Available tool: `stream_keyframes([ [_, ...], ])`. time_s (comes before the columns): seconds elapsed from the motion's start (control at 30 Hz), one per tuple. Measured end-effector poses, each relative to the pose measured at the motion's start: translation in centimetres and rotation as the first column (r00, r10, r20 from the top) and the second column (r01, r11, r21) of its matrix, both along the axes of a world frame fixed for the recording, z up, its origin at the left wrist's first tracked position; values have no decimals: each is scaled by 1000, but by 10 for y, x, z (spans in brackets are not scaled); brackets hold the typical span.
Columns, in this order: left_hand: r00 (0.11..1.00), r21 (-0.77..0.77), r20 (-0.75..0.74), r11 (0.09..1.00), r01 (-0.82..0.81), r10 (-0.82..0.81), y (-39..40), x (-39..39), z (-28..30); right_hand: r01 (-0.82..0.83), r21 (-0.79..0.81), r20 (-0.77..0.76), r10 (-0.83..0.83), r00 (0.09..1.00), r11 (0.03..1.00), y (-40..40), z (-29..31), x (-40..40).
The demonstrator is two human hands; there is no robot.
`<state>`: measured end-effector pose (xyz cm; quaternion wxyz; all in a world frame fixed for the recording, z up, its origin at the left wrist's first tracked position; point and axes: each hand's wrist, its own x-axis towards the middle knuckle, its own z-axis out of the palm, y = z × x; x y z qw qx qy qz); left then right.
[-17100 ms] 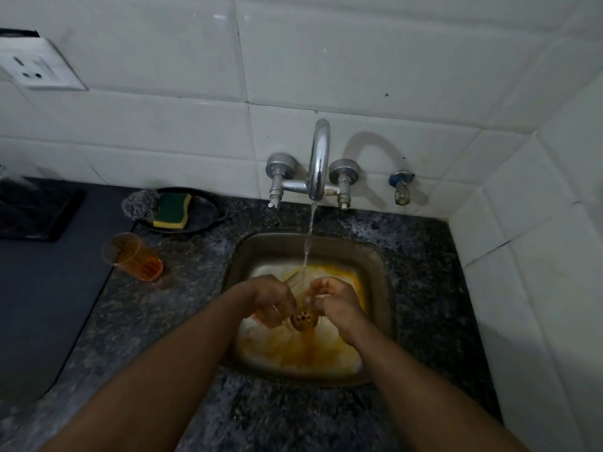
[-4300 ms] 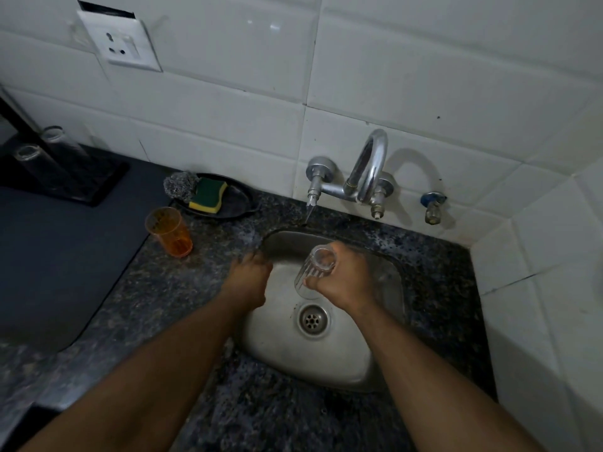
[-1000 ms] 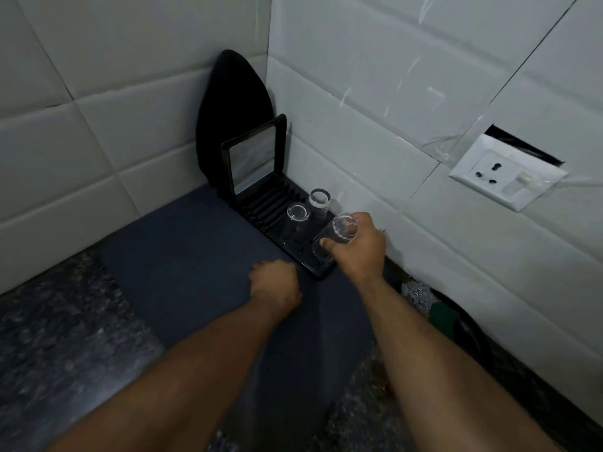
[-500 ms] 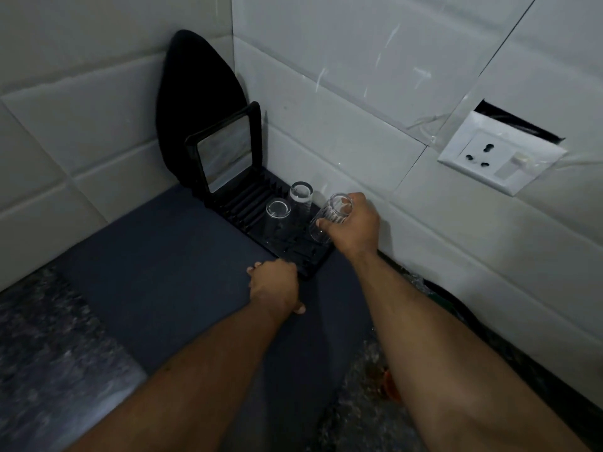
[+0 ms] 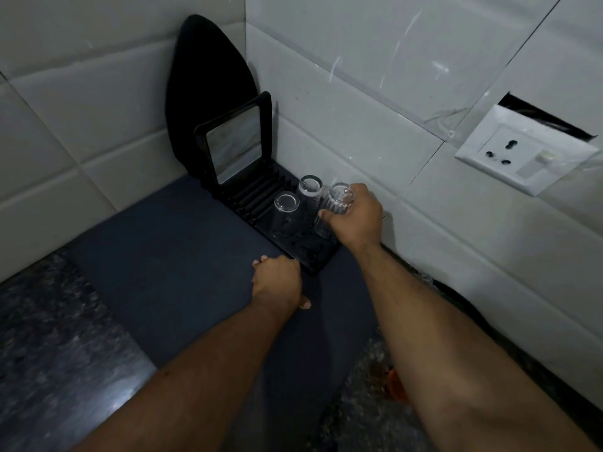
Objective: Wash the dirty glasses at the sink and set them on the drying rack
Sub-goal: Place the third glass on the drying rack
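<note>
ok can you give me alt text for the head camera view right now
A person's right hand grips a clear glass upside down over a black drying rack in a tiled corner, beside two upturned glasses. The left hand rests on a dark mat by the rack.

Glass [image 5: 337, 203] lower, nearer drying rack [image 5: 313, 256].

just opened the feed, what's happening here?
A person is setting a washed clear glass onto the black drying rack in the tiled corner. The right hand grips that glass, which is tilted and low over the rack's near end, beside two other glasses already standing there upside down. The left hand rests on the dark mat at the rack's front edge, holding nothing.
</note>
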<state>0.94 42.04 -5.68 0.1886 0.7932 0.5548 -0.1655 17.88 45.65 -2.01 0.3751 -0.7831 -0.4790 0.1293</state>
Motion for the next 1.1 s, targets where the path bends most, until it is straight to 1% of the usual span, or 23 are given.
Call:
stream_keyframes([
  [0.27, 1000, -7, 23, 1000, -19, 20, 0, -2, 2, 12, 36, 8, -12, 1000, 999, 1, 1, 3],
  [0.5, 999, -12, 31, 999, -29, 30, -2, -3, 4, -22, 7, -6, 22, 1000, 1000, 1, 3, 4],
  [0.67, 999, 17, 42, 999, -34, 33, -7, -8, 5, -63, -28, -22, 62, 998, 998, -3, 3, 9],
  [0.83, 999, 39, 26, 999, -31, 30, -13, -10, 10, -74, -73, -3, 74, 997, 995, -4, 1, 11],
  [1.1, 1000, 25, -1, 999, -30, 30, -14, -10, 12, -95, -69, 4, 96, 995, 993, -5, -4, 2],
])
